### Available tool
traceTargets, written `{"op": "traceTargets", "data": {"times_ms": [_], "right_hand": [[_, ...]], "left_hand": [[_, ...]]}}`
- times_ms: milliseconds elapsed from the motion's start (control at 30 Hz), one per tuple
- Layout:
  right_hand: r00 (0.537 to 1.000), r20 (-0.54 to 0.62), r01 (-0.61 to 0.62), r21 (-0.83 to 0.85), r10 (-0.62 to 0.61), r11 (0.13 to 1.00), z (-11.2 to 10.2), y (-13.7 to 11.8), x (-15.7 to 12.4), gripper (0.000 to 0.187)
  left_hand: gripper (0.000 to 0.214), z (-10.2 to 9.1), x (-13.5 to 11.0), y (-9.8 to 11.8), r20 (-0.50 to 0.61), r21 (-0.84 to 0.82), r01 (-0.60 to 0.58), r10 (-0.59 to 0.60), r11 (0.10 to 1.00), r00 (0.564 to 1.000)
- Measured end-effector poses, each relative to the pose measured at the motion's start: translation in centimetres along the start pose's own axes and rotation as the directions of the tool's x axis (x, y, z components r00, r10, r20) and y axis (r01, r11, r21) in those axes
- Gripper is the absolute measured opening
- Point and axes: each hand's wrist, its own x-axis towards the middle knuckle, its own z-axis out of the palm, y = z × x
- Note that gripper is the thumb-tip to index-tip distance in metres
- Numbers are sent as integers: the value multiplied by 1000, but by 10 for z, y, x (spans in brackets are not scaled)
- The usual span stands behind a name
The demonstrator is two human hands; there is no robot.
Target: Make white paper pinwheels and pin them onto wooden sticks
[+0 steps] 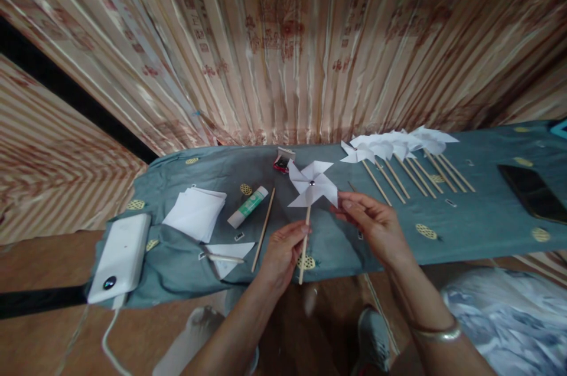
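A white paper pinwheel [322,189] with a dark pin at its centre stands upright on a thin wooden stick [303,262]. My left hand [284,249] is closed around the stick below the blades. With thumb and fingers pinched, my right hand [375,219] is at the tip of the right-hand blade; the fingertips are partly hidden. To the left lie a loose wooden stick [264,227], a green and white glue stick [248,207] and a small red and black box [282,160], its lid raised.
Several finished pinwheels [398,143] lie in a row at the back right. A paper stack [195,213], a folded paper piece with a pen-like tool [225,258] and a white power bank [121,255] lie left. A dark phone [531,193] rests on the cloth-covered table [469,234].
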Motion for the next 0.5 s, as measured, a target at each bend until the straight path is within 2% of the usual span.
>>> {"op": "traceTargets", "data": {"times_ms": [167,500], "right_hand": [[997,12,-71,59,70,996,0,0,1,41],[990,62,-124,-6,124,992,7,0,-2,41]], "left_hand": [[33,1,-1,-1,2,-3,9,-9,1000,1000],[35,2,-1,-4,15,11,7,-7,1000,1000]]}}
